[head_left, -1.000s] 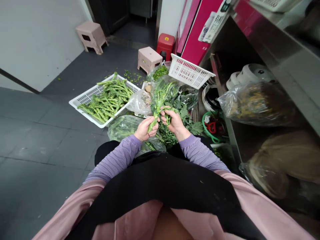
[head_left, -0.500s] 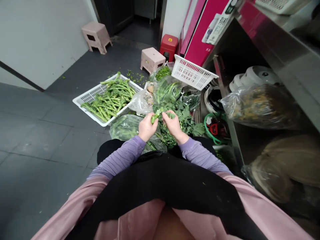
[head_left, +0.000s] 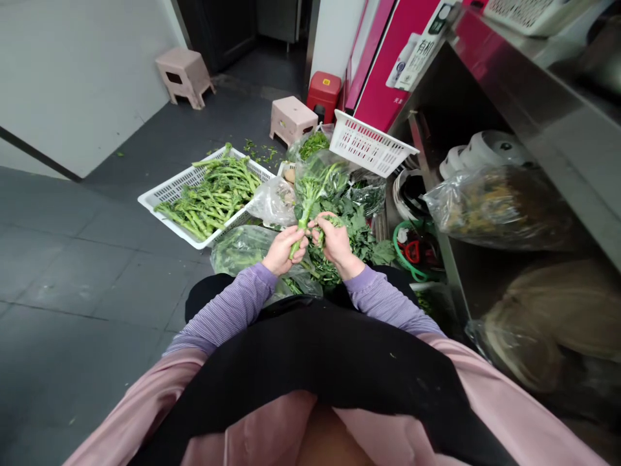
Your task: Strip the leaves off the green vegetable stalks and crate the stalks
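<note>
My left hand [head_left: 283, 251] is closed around the thick lower end of a leafy green vegetable stalk [head_left: 308, 206], whose branched top points away from me. Close beside it, my right hand [head_left: 334, 241] has its fingers pinched at the stalk, with a bit of green leaf [head_left: 320, 237] showing between them. Below and beyond the hands lies a heap of dark green leaves [head_left: 359, 226]. A clear plastic bag [head_left: 237, 249] with greens inside sits to the left of my left hand.
A white basket [head_left: 194, 241] of trimmed stalks stands left on the floor. Behind are a tilted white basket [head_left: 373, 145], two pink stools [head_left: 294, 118] [head_left: 187, 71] and a red bin [head_left: 323, 90]. A green basket [head_left: 405, 259] and metal shelving [head_left: 456, 278] border the right.
The stalk has turned more upright, so its branched top now shows above my hands. My left hand has shifted slightly left and down, its grip now lower on the stalk.
</note>
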The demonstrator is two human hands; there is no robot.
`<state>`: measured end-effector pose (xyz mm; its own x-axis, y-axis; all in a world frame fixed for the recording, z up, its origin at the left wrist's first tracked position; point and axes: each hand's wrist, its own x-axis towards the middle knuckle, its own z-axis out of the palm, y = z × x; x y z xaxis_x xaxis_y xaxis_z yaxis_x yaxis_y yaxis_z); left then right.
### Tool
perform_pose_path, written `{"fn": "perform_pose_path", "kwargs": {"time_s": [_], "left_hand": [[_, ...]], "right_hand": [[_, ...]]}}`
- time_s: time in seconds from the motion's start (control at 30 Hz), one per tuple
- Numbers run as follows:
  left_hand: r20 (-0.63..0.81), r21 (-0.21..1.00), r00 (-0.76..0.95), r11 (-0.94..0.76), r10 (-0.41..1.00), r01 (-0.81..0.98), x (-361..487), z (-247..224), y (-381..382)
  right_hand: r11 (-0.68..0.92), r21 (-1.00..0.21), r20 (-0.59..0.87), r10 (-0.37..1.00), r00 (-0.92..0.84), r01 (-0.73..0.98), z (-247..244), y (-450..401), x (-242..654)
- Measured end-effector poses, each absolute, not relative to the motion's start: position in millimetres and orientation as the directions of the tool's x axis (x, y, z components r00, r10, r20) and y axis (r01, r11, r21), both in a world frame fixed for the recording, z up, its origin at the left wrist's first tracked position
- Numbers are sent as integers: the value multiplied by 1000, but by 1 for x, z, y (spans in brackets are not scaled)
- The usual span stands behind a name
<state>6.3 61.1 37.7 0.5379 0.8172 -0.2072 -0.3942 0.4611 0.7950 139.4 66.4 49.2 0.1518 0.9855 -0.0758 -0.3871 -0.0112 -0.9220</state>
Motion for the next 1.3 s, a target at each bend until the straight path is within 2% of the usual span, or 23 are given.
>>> {"fn": "perform_pose_path", "kwargs": {"time_s": [0.17,0.27,0.4,0.47,0.53,0.6,0.63,0.7,0.77,0.87,0.97,1.1,1.17,1.23,1.3], "left_hand": [[-162,749,692,544,704,-378,1,36,61],[-161,775,703,529,693,-344,2,35,60],[-159,844,665,450,730,-292,6,36,55],[-121,893,603,352,788,-281,9,35,53],[-65,942,550,234,833,-243,10,33,52],[2,986,497,79,868,-144,10,32,53],[47,998,448,-20,893,-64,9,32,54],[157,962,302,-215,940,170,6,32,56],[233,859,169,-284,958,426,4,30,58],[195,733,72,-194,978,652,3,26,59],[150,677,19,-116,989,727,6,22,59],[239,657,27,-182,971,731,9,17,56],[260,721,35,-218,965,658,11,14,53],[202,860,37,-195,979,472,14,14,51],[36,987,115,-53,993,154,17,18,49]], "right_hand": [[-35,-909,-102,985,139,-416,70,77,165],[-61,-900,-94,994,55,-432,79,77,169],[-62,-899,-121,987,109,-433,82,77,167],[-181,-834,-233,972,36,-521,78,77,163],[-369,-706,-376,919,-121,-605,69,77,159],[-533,-593,-491,834,-254,-603,59,75,157],[-570,-577,-528,807,-266,-584,54,74,157],[-534,-637,-540,824,-174,-556,47,70,160],[-378,-764,-445,895,3,-522,46,66,166],[-163,-897,-241,960,145,-411,53,61,169],[-110,-925,-177,972,157,-363,60,57,160],[-116,-870,-216,963,159,-479,62,58,148],[-122,-849,-248,952,182,-515,63,62,147],[-160,-816,-295,942,162,-556,64,66,148],[-262,-742,-355,935,29,-617,64,69,146]]}}
